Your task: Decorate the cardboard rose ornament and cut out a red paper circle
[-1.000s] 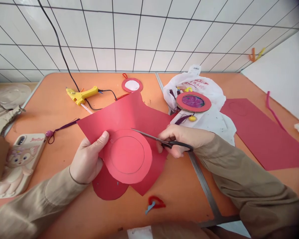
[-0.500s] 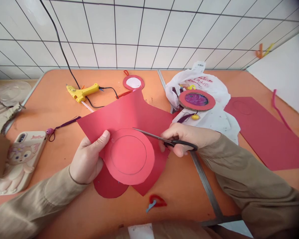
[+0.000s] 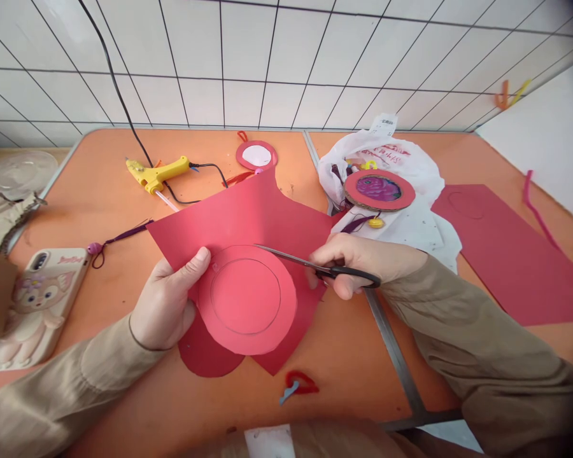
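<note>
My left hand grips a red paper sheet at its left side, thumb on top and the other fingers behind it. On the sheet's front is a round red disc with a smaller pencilled circle inside; its outer edge is mostly cut free. My right hand is closed on black-handled scissors, whose blades lie nearly together along the disc's upper right edge, tips at its top. Some right fingers are hidden behind the handles and paper.
A yellow glue gun with its cord lies at the back left, a phone at the left. At the back right a round red-framed ornament rests on a white plastic bag. Another red sheet lies far right, a red pipe-cleaner loop in front.
Hardly anything differs. The view has shifted slightly, while both hands, the scissors and the red paper keep almost the same positions.
</note>
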Tool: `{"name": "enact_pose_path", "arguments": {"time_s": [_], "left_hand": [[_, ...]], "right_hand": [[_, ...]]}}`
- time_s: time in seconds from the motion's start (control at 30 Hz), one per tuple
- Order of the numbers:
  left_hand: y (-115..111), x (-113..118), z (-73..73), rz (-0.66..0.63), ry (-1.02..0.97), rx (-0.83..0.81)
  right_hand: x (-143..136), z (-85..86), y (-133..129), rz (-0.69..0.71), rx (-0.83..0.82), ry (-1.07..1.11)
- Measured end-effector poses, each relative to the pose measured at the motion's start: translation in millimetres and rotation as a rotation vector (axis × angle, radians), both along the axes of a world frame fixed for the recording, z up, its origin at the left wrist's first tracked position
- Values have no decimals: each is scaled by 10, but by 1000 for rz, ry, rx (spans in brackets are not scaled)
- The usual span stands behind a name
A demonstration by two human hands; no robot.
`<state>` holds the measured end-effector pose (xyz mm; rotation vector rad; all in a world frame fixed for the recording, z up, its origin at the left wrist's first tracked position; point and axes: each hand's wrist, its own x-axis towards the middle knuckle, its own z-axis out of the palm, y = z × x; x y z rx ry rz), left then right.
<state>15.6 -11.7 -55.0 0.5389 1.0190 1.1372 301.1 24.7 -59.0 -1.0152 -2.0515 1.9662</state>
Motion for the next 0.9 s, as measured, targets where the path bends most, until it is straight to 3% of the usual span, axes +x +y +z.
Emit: {"name": "enact_pose_path", "arguments": {"time_s": [0.3, 0.9], "left_hand": [[2, -13, 8, -24, -14, -14], [-4, -13, 18, -20, -1, -69]], "right_hand": [[8, 0, 3, 21, 74, 3], [7, 34, -9, 33, 25, -51]]}}
